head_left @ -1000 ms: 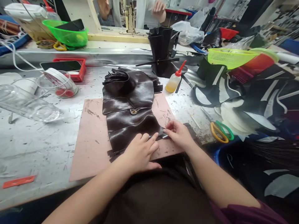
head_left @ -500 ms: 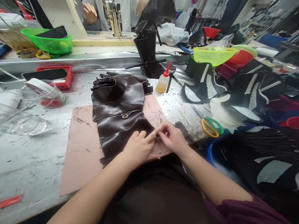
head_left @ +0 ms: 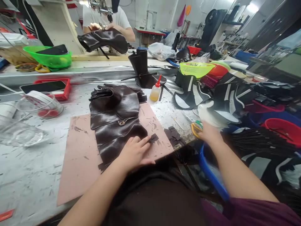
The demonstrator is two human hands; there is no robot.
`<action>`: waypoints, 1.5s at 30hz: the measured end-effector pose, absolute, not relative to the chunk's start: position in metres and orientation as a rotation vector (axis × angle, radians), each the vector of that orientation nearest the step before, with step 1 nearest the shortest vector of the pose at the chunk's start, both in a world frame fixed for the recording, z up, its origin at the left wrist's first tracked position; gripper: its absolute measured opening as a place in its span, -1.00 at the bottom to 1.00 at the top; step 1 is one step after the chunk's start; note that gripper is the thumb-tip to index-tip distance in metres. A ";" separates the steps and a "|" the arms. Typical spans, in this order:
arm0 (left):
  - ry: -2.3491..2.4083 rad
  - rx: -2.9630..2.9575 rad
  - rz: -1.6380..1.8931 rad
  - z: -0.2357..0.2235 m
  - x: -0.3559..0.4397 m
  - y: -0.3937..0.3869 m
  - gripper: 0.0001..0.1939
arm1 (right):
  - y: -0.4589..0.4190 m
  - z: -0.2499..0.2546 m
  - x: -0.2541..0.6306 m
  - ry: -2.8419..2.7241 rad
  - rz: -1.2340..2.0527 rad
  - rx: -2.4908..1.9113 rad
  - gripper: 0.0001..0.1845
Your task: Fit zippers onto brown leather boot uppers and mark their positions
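Observation:
My left hand [head_left: 135, 152] lies flat with fingers spread on the near edge of a stack of dark brown leather pieces [head_left: 116, 121], which rests on a pink cutting mat [head_left: 80, 163]. A small dark strip [head_left: 153, 138] sticks out by the fingertips. My right hand [head_left: 208, 133] is out to the right at the table edge, on the yellow-and-green scissors [head_left: 196, 127]; it is blurred and its fingers are hard to read. Small dark leather scraps [head_left: 174, 136] lie between the two hands.
A glue bottle with a red tip [head_left: 155, 91] and a black boot [head_left: 142, 67] stand behind the stack. A clear tub [head_left: 41, 105], red tray with phone [head_left: 48, 87] and green bowl [head_left: 48, 58] sit left. Baskets [head_left: 196, 68] and black-and-white pieces [head_left: 211, 97] crowd the right. A person across holds a brown boot [head_left: 103, 39].
My right hand left the leather edge and swung right to the scissors. The left hand stayed on the stack. The view tilted up; the person opposite now holds up a brown boot.

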State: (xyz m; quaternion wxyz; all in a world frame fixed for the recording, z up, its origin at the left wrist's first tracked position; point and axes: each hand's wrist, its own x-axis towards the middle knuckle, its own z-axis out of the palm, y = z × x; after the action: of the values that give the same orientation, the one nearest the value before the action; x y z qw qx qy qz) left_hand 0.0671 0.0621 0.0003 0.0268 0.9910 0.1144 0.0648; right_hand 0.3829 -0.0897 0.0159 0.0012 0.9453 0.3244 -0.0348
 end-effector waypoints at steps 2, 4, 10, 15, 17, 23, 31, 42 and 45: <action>0.378 3.019 0.227 -0.001 0.064 0.063 -0.38 | -0.095 0.020 0.373 1.010 -0.111 2.982 -0.31; 0.380 2.992 0.231 -0.001 0.063 0.063 -0.41 | -0.103 0.021 0.352 1.111 -0.314 3.073 -0.35; 0.366 2.938 0.259 -0.003 0.062 0.065 -0.44 | -0.127 0.011 0.255 1.295 -1.890 3.044 -0.41; 0.346 2.896 0.279 -0.005 0.062 0.067 -0.45 | -0.109 0.009 0.211 1.367 -1.971 2.834 -0.40; 0.349 2.874 0.286 -0.005 0.062 0.067 -0.45 | -0.098 0.009 0.208 1.371 -1.895 2.821 -0.42; 0.345 2.853 0.264 -0.006 0.061 0.067 -0.44 | -0.086 0.010 0.202 1.316 -1.757 2.884 -0.48; 0.350 2.955 0.253 -0.007 0.062 0.065 -0.44 | -0.087 0.007 0.189 1.118 -1.998 3.091 -0.46; 0.368 3.069 0.306 -0.008 0.064 0.064 -0.49 | -0.120 0.028 0.267 0.966 -1.575 3.272 -0.39; 0.371 3.118 0.361 -0.009 0.065 0.064 -0.51 | -0.129 0.033 0.295 1.177 -1.165 3.115 -0.44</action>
State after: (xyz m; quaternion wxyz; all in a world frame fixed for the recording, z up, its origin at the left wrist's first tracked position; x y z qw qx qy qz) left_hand 0.0650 0.0638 -0.0090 -0.0096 0.9865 0.1175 0.1141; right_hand 0.2950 -0.1290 0.0330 -0.1918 0.8666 0.3274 -0.3242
